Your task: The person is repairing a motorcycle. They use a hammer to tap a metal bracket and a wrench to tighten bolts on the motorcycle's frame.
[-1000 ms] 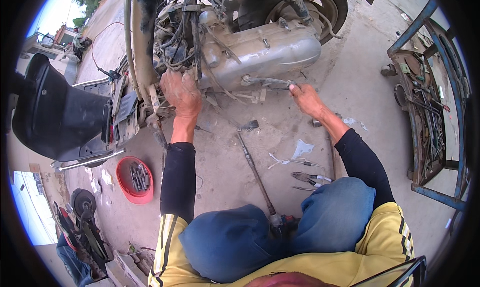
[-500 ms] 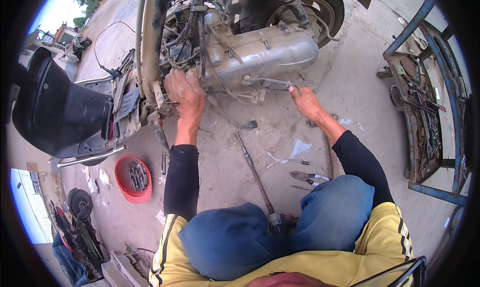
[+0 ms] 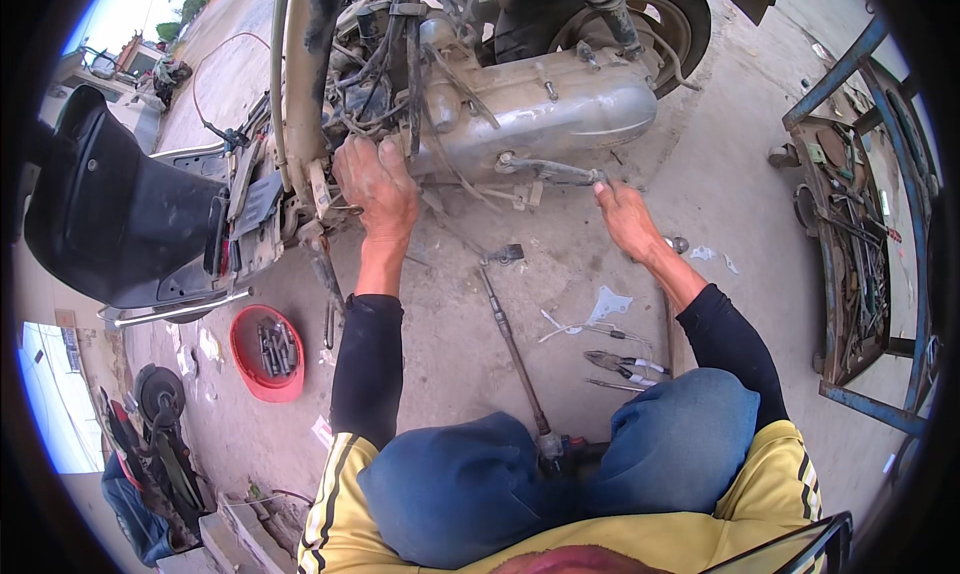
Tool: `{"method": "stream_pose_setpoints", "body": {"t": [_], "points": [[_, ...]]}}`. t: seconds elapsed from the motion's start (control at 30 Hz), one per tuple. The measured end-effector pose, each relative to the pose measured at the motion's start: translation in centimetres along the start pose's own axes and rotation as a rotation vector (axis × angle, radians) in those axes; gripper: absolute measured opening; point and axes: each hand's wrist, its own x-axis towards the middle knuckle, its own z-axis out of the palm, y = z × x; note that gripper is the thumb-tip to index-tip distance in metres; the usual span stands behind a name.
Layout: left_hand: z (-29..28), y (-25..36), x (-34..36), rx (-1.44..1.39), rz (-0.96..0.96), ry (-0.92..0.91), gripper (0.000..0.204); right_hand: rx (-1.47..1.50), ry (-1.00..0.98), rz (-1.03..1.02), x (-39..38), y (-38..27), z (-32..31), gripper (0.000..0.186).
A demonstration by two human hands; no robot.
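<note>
**Right hand (image 3: 630,219) on the lever (image 3: 565,172), left hand (image 3: 377,189) with its grip hidden**

At upper centre, the right hand is curled around the lever's outer end, its underside out of sight; the lever's other end meets the silver engine case (image 3: 580,104). Left of there, the left hand's fingertips vanish among grimy parts, so I cannot tell what it holds. The top edge cuts off the wheel (image 3: 692,29); a long rod's (image 3: 516,357) lower end blurs between the knees.

Bright, diffuse daylight, fisheye-bent edges, rim perhaps slightly soft
</note>
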Motion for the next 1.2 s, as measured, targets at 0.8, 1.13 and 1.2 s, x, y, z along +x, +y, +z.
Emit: {"method": "stream_pose_setpoints", "body": {"t": [0.8,1.13,1.2], "points": [[1.2,-0.1,-0.7,-0.012,-0.003,0.065,0.041,-0.011,-0.009,0.013,-0.3,-0.2,0.2,0.044],[1.8,-0.7,-1.4,-0.020,-0.042,0.035,0.045,-0.039,-0.017,0.019,-0.1,-0.3,0.0,0.044],[1.8,-0.5,-1.2,-0.047,-0.050,0.019,0.048,0.000,0.009,0.028,-0.7,-0.6,-0.2,0.044]]}}
